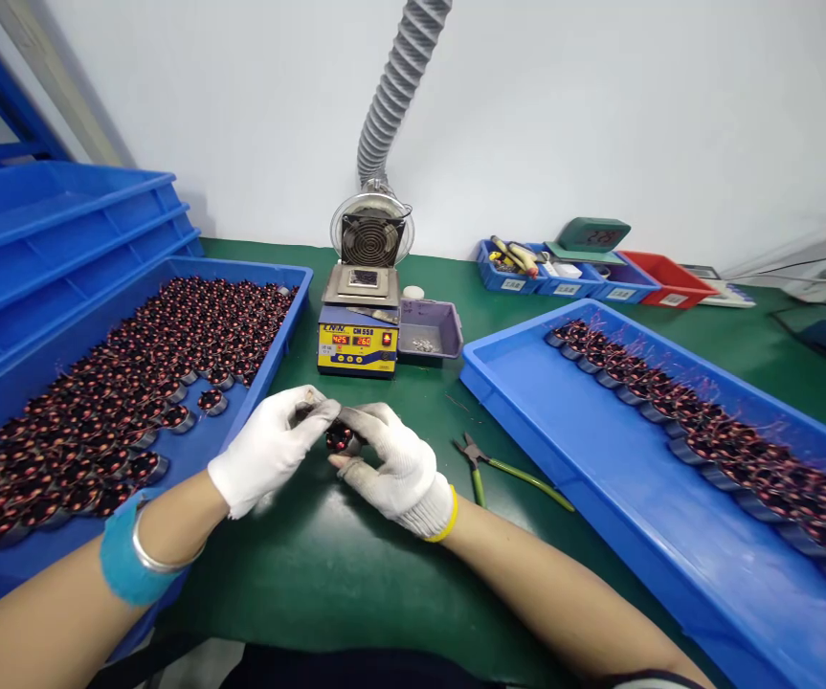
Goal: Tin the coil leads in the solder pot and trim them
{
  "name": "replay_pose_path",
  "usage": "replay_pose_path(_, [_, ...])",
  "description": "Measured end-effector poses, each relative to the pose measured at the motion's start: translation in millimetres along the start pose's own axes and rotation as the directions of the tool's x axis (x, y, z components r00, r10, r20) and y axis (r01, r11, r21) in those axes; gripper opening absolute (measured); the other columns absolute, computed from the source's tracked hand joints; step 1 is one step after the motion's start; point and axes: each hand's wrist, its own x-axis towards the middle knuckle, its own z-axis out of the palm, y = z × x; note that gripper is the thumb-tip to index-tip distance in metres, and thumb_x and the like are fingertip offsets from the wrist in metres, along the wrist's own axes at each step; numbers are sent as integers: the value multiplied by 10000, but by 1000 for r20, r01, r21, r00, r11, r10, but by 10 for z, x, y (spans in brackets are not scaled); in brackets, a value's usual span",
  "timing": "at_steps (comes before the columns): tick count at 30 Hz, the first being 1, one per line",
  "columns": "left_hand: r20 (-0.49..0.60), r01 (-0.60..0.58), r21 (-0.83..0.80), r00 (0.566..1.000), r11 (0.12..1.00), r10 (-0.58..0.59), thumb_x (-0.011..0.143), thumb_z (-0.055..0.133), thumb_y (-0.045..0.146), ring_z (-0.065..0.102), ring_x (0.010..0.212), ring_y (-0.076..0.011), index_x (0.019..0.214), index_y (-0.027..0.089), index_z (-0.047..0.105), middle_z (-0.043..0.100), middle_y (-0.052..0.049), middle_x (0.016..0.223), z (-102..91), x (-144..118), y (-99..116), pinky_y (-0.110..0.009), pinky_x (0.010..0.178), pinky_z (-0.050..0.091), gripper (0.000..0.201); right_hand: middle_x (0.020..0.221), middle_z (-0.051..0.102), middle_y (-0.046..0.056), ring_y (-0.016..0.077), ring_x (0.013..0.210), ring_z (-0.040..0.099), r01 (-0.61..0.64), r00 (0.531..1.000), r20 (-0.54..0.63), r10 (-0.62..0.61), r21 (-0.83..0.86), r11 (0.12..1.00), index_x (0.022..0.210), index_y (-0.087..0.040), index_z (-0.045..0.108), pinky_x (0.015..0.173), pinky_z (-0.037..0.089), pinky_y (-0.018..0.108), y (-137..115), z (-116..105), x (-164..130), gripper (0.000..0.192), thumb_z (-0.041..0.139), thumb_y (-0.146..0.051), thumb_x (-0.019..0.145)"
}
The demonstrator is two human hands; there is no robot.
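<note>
Both my hands wear white gloves and meet above the green table, in front of the solder pot. Between the thumb and fingers of my right hand [390, 464] is a small wound motor stator [339, 437], black with reddish copper windings. My left hand [273, 445] is pinched closed at the stator's upper left side; a dark bit shows between its fingers, too covered to name. Green-handled cutting pliers [476, 459] lie on the table to the right of my right hand, jaws pointing away from me.
A blue tray [301, 287] at left holds many similar stators; another blue tray [563, 459] at right has rows along its far side. The yellow solder pot [359, 346] stands behind my hands under an exhaust hose [402, 86], beside a purple bin [448, 330]. Small bins [563, 285] line the wall.
</note>
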Motion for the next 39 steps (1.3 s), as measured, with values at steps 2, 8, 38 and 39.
replay_pose_path(2, [-34, -16, -23, 999, 1000, 15, 782, 566, 401, 564, 709, -164, 708, 187, 580, 606, -4, 690, 3, -8, 0, -270, 674, 455, 227, 1050, 579, 63, 141, 781, 592, -6, 1000, -19, 8, 100, 995, 1186, -234, 550, 745, 509, 285, -12, 1, 6, 420, 633, -259, 775])
replay_pose_path(8, [-271, -35, -192, 962, 981, -19, 746, 625, 379, 567, 667, -140, 687, 173, 588, 607, 7, 664, -46, 84, -33, -270, 685, 464, 217, 1002, 594, 61, 157, 808, 591, -214, 970, 1, 244, 478, 852, 1171, -209, 518, 726, 522, 306, -11, 97, 14, 524, 697, -287, 684])
replay_pose_path(38, [232, 137, 428, 939, 893, -255, 773, 473, 508, 579, 1074, -250, 1337, 242, 437, 653, -59, 1136, 15, 29, -74, -346, 919, 423, 625, 737, 656, 63, 193, 805, 616, -435, 901, -296, 318, -615, 658, 890, -128, 674, 735, 435, 249, 246, -946, 2314, 470, 421, -519, 825])
replay_pose_path(39, [236, 131, 435, 938, 891, -253, 772, 468, 515, 580, 1075, -254, 1338, 242, 438, 652, -60, 1140, 14, 27, -68, -348, 917, 424, 629, 760, 661, 75, 206, 839, 618, -436, 900, -296, 320, -623, 649, 891, -130, 676, 755, 434, 258, 269, -929, 2343, 472, 417, -519, 826])
